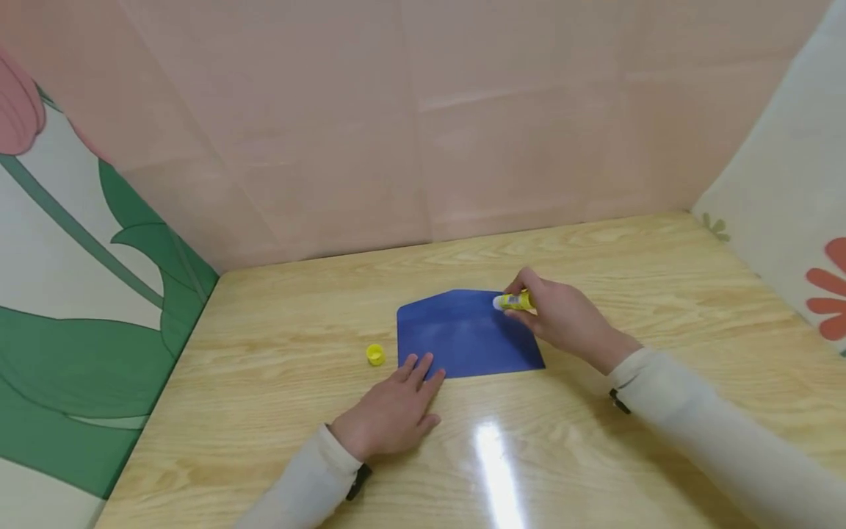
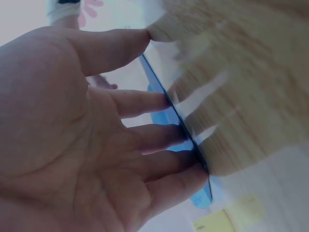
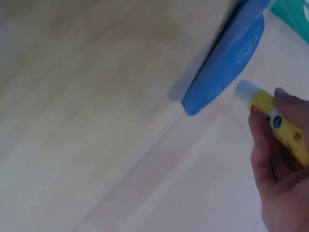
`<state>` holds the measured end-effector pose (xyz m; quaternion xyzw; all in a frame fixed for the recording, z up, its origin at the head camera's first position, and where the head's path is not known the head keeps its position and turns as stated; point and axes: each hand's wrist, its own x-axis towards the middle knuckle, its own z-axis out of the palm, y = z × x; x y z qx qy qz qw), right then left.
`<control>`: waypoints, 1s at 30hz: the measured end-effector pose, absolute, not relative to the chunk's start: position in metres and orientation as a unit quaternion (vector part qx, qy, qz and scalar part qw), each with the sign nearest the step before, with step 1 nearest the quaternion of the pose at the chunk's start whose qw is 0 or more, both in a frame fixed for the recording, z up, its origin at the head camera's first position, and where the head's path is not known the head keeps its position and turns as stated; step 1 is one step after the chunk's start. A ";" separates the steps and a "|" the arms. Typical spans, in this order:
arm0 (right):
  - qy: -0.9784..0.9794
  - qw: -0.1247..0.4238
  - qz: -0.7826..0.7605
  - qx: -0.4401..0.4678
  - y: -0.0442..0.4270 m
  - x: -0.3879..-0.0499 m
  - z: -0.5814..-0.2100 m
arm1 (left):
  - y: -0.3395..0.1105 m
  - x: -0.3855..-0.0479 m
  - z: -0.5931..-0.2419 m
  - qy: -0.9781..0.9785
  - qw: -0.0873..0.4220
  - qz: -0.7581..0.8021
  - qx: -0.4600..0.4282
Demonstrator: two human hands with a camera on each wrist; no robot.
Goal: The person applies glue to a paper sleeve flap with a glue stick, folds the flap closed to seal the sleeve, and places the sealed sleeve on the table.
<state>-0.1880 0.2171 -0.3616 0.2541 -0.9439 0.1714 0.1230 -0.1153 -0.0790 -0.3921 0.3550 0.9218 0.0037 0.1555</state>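
The yellow cylindrical glue stick with a white tip is located above the far right part of the flat blue paper envelope. The tip is uncovered and directed to the left. In the right wrist view, a gap separates the tip from the blue paper.

The right hand pinches the glue stick between the thumb and the fingers, with the barrel partly covered by the grip.

The envelope lies on the light wood-grain table, its angled far edge toward the back and its straight edge toward the person. The left hand holds no object. Its fingers are extended and slightly spread, with the fingertips resting on the near left corner of the envelope; the thumb is set apart from the paper.

The small round yellow plastic cap is on the table, just beside the left edge of the envelope and not touching it.

Both arms wear off-white long sleeves; a small black part shows at each cuff.

Behind the table hangs a creased pink sheet. A panel printed with green leaves borders the left side; a white panel with a red flower borders the right.
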 end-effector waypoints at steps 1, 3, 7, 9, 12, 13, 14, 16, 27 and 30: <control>-0.939 0.129 0.185 0.259 0.216 -0.187 -0.363 | -0.079 -0.115 -0.392 0.922 0.152 -0.001 0.356; -0.930 0.138 0.213 0.264 0.214 -0.186 -0.365 | -0.078 -0.114 -0.392 0.923 0.145 -0.009 0.355; -0.929 0.131 0.248 0.241 0.213 -0.190 -0.367 | -0.078 -0.113 -0.390 0.925 0.140 -0.014 0.352; -0.933 0.112 0.259 0.222 0.213 -0.195 -0.368 | -0.077 -0.112 -0.389 0.926 0.141 -0.012 0.350; -0.939 0.082 0.264 0.203 0.215 -0.202 -0.370 | -0.077 -0.112 -0.389 0.926 0.142 -0.011 0.349; -0.941 0.074 0.262 0.201 0.216 -0.204 -0.370 | -0.077 -0.112 -0.389 0.926 0.142 -0.011 0.349; -0.942 0.067 0.260 0.203 0.217 -0.206 -0.371 | -0.077 -0.112 -0.389 0.926 0.143 -0.011 0.349; -0.944 0.057 0.252 0.205 0.218 -0.208 -0.372 | -0.076 -0.112 -0.390 0.926 0.142 -0.012 0.350; -0.955 0.037 0.184 0.229 0.217 -0.207 -0.379 | -0.076 -0.113 -0.390 0.926 0.140 -0.013 0.349; -0.958 0.031 0.177 0.223 0.217 -0.207 -0.381 | -0.076 -0.113 -0.391 0.926 0.142 -0.014 0.348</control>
